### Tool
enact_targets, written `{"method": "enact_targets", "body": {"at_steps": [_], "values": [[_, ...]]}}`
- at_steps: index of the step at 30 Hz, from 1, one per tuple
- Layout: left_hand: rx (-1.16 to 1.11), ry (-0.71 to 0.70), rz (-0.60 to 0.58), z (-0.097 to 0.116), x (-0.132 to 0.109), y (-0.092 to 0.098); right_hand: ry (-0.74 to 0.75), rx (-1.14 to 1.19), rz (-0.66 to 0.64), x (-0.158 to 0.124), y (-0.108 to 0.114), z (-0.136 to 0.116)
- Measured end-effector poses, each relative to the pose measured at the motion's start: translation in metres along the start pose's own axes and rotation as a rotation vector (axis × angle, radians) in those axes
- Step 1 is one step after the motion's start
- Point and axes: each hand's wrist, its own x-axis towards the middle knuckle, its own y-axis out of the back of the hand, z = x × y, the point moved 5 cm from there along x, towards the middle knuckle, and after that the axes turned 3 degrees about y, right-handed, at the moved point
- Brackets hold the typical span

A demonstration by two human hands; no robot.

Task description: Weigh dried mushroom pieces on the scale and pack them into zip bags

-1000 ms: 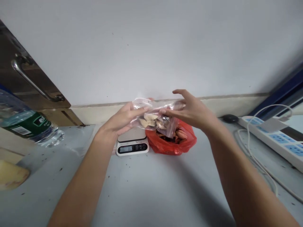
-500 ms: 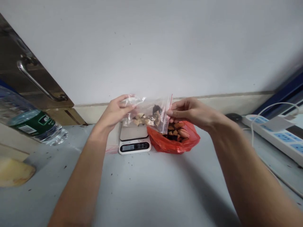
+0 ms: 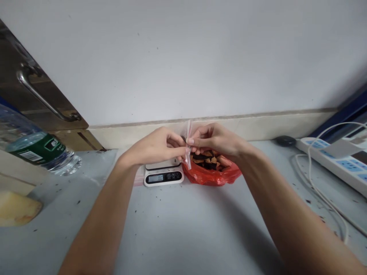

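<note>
Between my two hands is a clear zip-lock bag (image 3: 188, 131) with a pinkish-red line at its seal. My left hand (image 3: 160, 147) is closed around the bag's body and covers most of what is inside. My right hand (image 3: 213, 139) pinches the bag's edge near the seal. Below my left hand stands a white kitchen scale (image 3: 179, 182), its display reading 0.0 and its plate partly covered. A red plastic bag (image 3: 213, 180) filled with dried brown and dark pieces (image 3: 213, 162) sits open to the right of the scale, beneath my right hand.
A water bottle (image 3: 43, 149) with a green label and a yellowish object (image 3: 18, 209) are at the left. On the right lie a white power strip (image 3: 338, 164), a white cable (image 3: 311, 179) and a black mouse-like object (image 3: 286, 141). Dark crumbs dot the grey table (image 3: 172, 233).
My hands have come closer together. The zip-lock bag, stretched out flat before with its pieces showing, is now gathered up and mostly hidden by my left hand.
</note>
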Motion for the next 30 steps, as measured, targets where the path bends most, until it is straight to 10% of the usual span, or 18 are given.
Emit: {"method": "enact_targets", "body": {"at_steps": [10,17,22,25,28,30], "values": [[0.040,0.106,0.150,-0.001,-0.004,0.009,-0.039,-0.203,-0.042,-0.001,0.006,0.005],[0.038,0.103,0.465,-0.001,-0.012,0.025,0.229,-0.554,0.545,-0.008,0.017,-0.023],[0.073,-0.110,0.440,0.018,-0.007,0.005,0.070,-0.566,0.211,-0.005,-0.008,-0.016],[0.043,-0.159,0.623,0.013,-0.009,0.016,0.060,-0.505,0.147,-0.008,-0.002,-0.011],[-0.084,-0.046,0.860,-0.010,-0.012,0.037,0.168,-0.431,0.171,-0.010,0.013,-0.010],[-0.324,0.088,0.787,-0.028,-0.007,0.038,0.246,-0.386,0.196,-0.010,0.022,-0.009]]}}
